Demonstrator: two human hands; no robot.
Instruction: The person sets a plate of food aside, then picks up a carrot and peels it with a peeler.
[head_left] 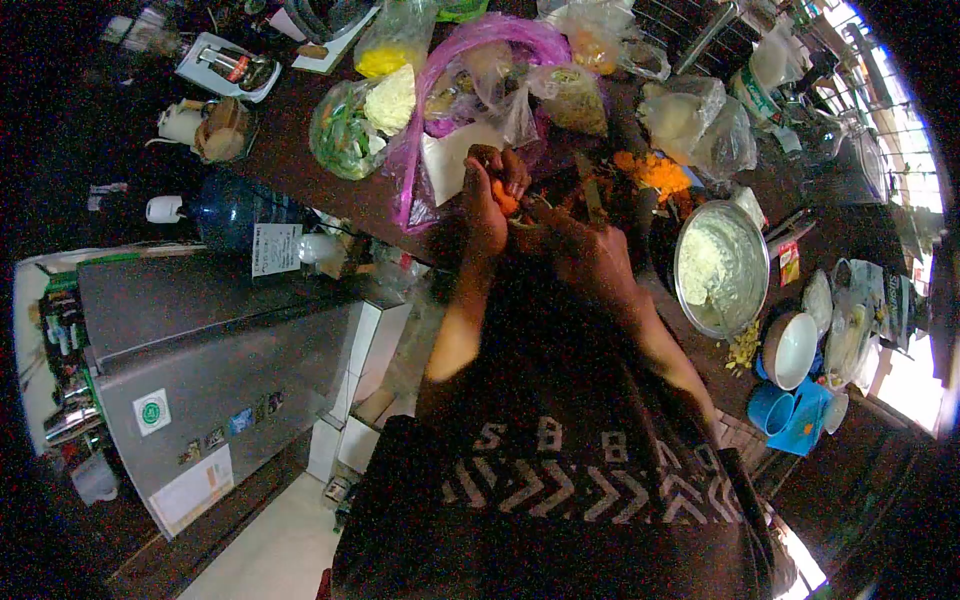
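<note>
Dark shirt (560, 490): spaced pale letters across it, first one read S, next two looked like B or 8, full word unclear. Fridge (250, 360): round green emblem on a white square sticker (152, 411), wording too small. White paper sign (276, 248) by the blue water bottle (225, 208): printed lines, not legible. Printed bag (888, 300) at far right: sideways lettering, too blurred to read.

A bright orange piece (505, 198) is held in the left hand (486, 200), near loose orange bits (663, 177) on the table (285, 160)
</note>
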